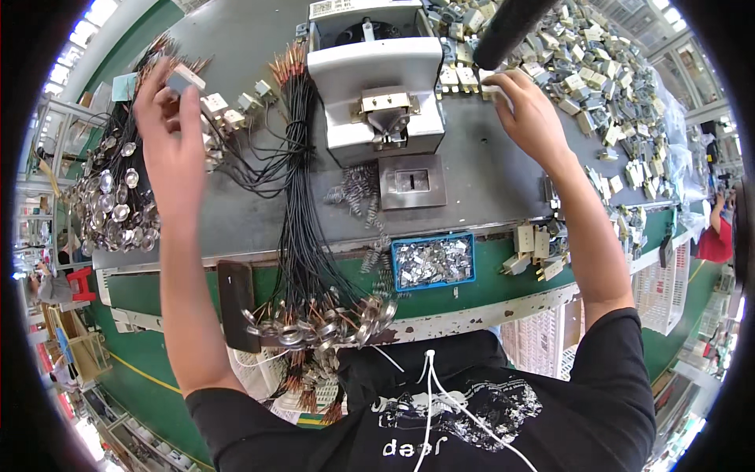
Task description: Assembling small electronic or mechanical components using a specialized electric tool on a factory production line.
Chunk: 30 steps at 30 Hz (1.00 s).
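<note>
The left hand [169,130] is raised over the far left part of the bench [487,177], its fingers curled together and pinched on a small grey block-shaped part [183,79] held at the fingertips. Just beside it, toward the middle, a few similar small pale parts with wires [228,110] lie on the grey surface. The right hand [531,114] reaches to the far right part of the bench, fingers bent and closed on a small white part [494,89] at the edge of a big heap of pale connector pieces [598,79] that fills the far right corner; how firmly it grips cannot be told.

Between the two hands stands a white press-like machine [377,79] with a brass-coloured fitting on its front. A square metal plate [412,182] lies just in front of it, with loose springs [354,193] to the left. A long bundle of black wires [303,197] runs from the far side to the near edge, ending in round metal discs [322,322]. A blue tray [434,261] of small metal clips sits at the near edge. More discs [114,204] pile at the left edge.
</note>
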Tool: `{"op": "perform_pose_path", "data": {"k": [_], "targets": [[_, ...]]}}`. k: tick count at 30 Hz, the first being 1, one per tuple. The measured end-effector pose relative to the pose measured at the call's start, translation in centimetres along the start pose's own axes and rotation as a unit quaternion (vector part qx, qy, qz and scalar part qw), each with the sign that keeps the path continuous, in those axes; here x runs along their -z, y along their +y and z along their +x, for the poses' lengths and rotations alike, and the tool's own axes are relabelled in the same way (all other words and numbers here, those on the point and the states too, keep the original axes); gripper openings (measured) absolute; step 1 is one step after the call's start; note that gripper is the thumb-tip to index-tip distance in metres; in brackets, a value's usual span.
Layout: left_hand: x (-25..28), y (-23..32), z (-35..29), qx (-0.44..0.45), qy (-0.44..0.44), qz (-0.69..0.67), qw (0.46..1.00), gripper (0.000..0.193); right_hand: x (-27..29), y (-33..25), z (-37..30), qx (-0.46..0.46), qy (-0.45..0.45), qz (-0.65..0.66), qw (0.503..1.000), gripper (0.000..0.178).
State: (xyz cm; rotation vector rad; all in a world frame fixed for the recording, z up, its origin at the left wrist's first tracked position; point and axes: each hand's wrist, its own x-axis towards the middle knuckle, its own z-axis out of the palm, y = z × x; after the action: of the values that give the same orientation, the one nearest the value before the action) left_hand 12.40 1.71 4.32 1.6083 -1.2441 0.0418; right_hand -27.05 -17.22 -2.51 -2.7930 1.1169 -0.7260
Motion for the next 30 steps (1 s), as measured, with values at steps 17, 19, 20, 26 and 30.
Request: {"op": "perform_pose_path", "data": {"k": [17, 19, 20, 26, 30], "targets": [[-3.5, 4.9, -7.5, -0.208, -0.452, 0.253, 0.829, 0.024, 4.9, -9.6, -7.6, -0.319, -0.124, 0.676, 0.653, 0.023], [-3.4, 5.3, -7.7, -0.211, -0.468, 0.244, 0.823, 0.025, 4.5, -11.5, -8.2, -0.299, -0.170, 0.713, 0.611, 0.026], [-3.3, 5.4, -7.9, -0.198, -0.510, 0.210, 0.811, 0.025, 4.5, -12.2, -8.2, -0.260, -0.208, 0.677, 0.656, 0.031], [-4.7, 5.5, -9.4, -0.216, -0.508, 0.158, 0.819, 0.026, 3.6, -13.8, -7.5, -0.248, -0.185, 0.573, 0.759, 0.045], [-5.8, 4.7, -9.8, -0.258, -0.494, 0.126, 0.820, 0.020, 2.6, -13.3, -7.4, -0.213, -0.161, 0.532, 0.803, 0.046]]}}
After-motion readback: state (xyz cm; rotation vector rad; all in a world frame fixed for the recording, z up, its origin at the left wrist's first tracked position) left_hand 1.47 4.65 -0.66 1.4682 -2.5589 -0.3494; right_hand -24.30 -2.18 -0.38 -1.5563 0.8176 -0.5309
